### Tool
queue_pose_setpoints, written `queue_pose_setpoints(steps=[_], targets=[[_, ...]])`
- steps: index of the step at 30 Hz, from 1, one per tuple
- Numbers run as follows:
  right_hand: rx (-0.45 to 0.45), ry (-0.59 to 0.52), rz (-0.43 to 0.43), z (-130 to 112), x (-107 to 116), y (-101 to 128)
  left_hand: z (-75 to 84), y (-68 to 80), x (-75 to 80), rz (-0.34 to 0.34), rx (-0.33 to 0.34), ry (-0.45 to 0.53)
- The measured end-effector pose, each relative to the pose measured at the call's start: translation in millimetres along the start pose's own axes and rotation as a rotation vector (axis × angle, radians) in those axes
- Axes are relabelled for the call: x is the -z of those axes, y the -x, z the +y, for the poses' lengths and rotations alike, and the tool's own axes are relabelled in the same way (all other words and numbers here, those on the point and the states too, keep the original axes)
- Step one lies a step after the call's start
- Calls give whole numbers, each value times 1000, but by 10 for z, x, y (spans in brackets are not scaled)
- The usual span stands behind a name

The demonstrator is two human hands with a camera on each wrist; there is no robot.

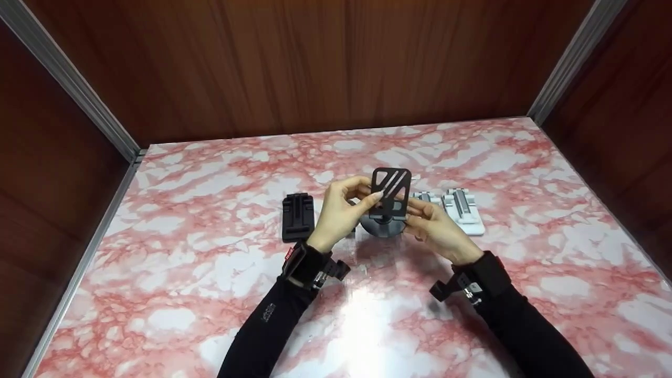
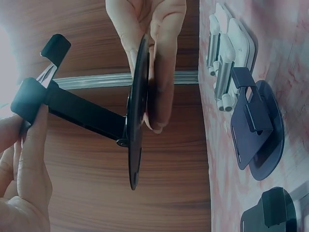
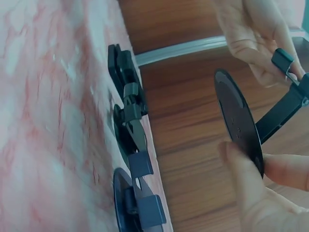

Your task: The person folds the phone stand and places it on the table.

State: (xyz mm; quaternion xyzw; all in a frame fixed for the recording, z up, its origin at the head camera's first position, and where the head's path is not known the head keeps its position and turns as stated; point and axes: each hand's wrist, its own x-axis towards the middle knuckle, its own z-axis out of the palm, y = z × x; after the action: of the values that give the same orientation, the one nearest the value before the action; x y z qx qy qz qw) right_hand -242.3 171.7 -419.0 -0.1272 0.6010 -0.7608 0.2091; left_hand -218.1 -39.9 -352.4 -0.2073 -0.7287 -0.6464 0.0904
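1. Phone stand [image 1: 391,191], black, held in the air above the bench [image 1: 210,294] between both hands.
2. Left hand [image 1: 341,212] pinches the stand's upper plate; right hand [image 1: 438,231] grips its round base disc [image 2: 137,111] by the rim. The thin rim may slip from the fingertips.
3. Hinged arm could snap shut on a finger.
4. Dropped, it would strike the dark stand [image 1: 382,224] just beneath, or the white stands [image 1: 462,210] nearby.

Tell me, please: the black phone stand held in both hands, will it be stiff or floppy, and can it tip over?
The black phone stand probably handles stiff: its plate and arm keep straight lines between the left hand and right hand. It seems light, pinched only by fingertips. Its round base is thin and wide, so tipping looks unlikely.
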Motion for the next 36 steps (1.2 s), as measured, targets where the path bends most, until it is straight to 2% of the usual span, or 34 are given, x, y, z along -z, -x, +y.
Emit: queue_pose_setpoints(steps=[8, 20, 28, 35, 36], targets=[[-46, -97, -3, 2, 9, -1, -7, 3, -15, 6, -8, 4], [-62, -126, 5, 24, 29, 7, -4, -7, 20, -14, 27, -29], [-62, -126, 10, 7, 25, 14, -286, -85, 7, -27, 34, 6], [-67, -150, 10, -5, 20, 1, -309, -78, 35, -41, 63, 14], [-63, -152, 10, -7, 20, 1, -267, -68, 43, -48, 72, 6]])
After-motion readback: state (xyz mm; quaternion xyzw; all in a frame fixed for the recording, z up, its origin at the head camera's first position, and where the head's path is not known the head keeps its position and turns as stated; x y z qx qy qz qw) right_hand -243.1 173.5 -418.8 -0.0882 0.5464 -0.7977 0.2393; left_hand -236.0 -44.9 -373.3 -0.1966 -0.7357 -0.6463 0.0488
